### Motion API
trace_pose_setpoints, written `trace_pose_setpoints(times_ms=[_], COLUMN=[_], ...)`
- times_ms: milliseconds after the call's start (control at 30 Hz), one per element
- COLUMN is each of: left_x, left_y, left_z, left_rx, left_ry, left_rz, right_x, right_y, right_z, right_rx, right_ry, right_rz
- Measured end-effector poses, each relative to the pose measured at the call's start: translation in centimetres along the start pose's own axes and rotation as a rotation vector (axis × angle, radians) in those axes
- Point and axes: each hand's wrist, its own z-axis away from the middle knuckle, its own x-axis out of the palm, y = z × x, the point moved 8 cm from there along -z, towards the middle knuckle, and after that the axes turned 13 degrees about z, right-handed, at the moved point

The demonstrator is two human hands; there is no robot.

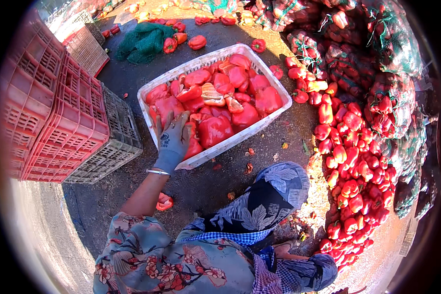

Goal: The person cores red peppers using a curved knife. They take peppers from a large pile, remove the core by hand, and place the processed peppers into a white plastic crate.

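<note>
My left hand [174, 138], in a grey glove with dirty fingertips, reaches over the near left side of a white plastic crate [215, 155]. Its fingers are spread against the red bell peppers [215, 131] inside, and it does not appear to grip any. Many of these peppers are cut or hollowed, and one broken piece shows a pale inner side [211, 94]. A silver bangle circles my left wrist. My right hand cannot be made out; a small patch of skin shows between my legs, too unclear to name.
Stacked red crates [66, 117] and a dark crate [117, 132] stand at left. Loose red peppers [353, 161] form a long heap at right, beside filled net sacks [397, 103]. A green net [143, 42] lies beyond the crate. One broken pepper [164, 201] lies near my forearm.
</note>
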Motion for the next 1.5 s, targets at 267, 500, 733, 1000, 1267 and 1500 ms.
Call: trace_pose_setpoints(times_ms=[267,500,733,1000,1267,1500], left_x=[3.5,3.2,4.2,8.4,12.0,11.5], left_y=[2.2,1.9,9.2,11.8,11.3,17.5], left_z=[-1.3,-1.5,-7.0,-15.3,-19.3,-21.1], left_rx=[0.169,0.204,0.383,0.365,0.119,0.148], left_ry=[-0.074,-0.058,-0.026,-0.231,-0.142,-0.147], left_rz=[-0.153,-0.237,0.141,0.504,-0.102,-0.467], right_x=[-1.0,2.1,3.8,0.6,2.0,9.9], right_y=[2.0,-4.4,-3.9,-4.8,-4.8,-9.7], right_z=[-5.2,-2.4,-2.6,0.3,0.4,1.9], right_rx=[-0.018,-0.055,-0.042,-0.001,0.066,0.038], right_ry=[-0.004,-0.021,-0.052,-0.005,-0.021,-0.338], right_rz=[-0.006,-0.173,-0.231,-0.221,-0.356,-0.394])
